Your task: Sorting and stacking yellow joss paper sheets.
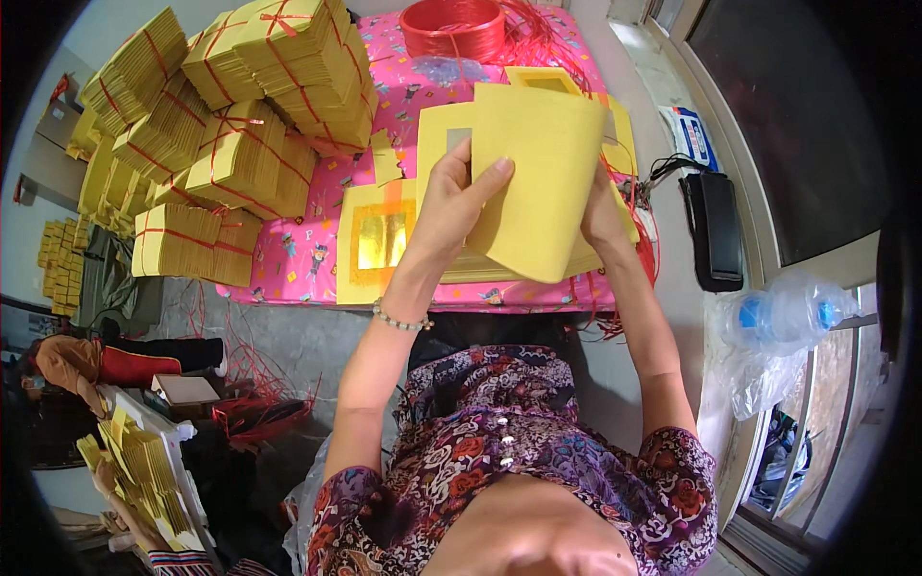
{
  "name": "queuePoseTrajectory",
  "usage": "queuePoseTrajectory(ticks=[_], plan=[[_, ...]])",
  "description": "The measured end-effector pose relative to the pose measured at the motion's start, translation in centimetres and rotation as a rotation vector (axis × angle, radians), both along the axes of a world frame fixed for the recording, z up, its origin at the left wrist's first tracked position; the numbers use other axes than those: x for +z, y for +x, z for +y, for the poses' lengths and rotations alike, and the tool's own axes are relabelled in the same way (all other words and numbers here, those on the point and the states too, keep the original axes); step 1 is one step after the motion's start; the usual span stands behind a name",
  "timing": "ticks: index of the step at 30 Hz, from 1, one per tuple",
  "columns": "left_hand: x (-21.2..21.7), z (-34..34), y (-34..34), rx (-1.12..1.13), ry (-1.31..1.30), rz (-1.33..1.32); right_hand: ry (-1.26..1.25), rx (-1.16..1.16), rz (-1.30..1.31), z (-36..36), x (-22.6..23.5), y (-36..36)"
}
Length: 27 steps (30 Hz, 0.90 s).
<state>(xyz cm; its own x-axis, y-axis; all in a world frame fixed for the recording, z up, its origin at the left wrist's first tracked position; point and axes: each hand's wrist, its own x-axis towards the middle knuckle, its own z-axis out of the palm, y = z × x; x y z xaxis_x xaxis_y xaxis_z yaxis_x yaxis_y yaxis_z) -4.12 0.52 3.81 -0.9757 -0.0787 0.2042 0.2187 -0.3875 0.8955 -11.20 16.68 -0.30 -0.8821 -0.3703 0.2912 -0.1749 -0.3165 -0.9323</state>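
A curved piece of plain yellow paper [543,178] is held up over the pink-covered table, its right side bending round. My left hand [449,204] is closed on its left edge, thumb on the front face, fingers mostly behind. At the right edge, my right hand [603,219] supports the paper, its fingers hidden behind it. Below lies a stack of yellow paper [485,266], partly covered by the held piece. Left of my left wrist, a yellow sheet with a gold foil square [382,240] rests on the table near its front edge.
Tied yellow paper bundles [250,158] rise high at the table's left. A red coil of plastic strip [451,31] sits at the back. A black case [713,230] lies on the right ledge, near plastic bottles [788,312]. People work with yellow paper at the lower left.
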Motion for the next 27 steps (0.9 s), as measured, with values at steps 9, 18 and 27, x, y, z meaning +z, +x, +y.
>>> queuePoseTrajectory(ticks=[9, 18, 27], plan=[[-0.7, -0.6, -1.5, 0.069, -0.155, -0.112, 0.119, 0.104, -0.055, 1.1, 3.7, 1.0], [-0.6, 0.2, -1.8, 0.057, -0.131, -0.193, 0.140, 0.159, -0.214, 1.6, 2.2, -0.2], [-0.6, -0.2, -2.2, -0.121, -0.087, -0.280, 0.131, 0.195, -0.255, 1.7, 1.8, -0.3]])
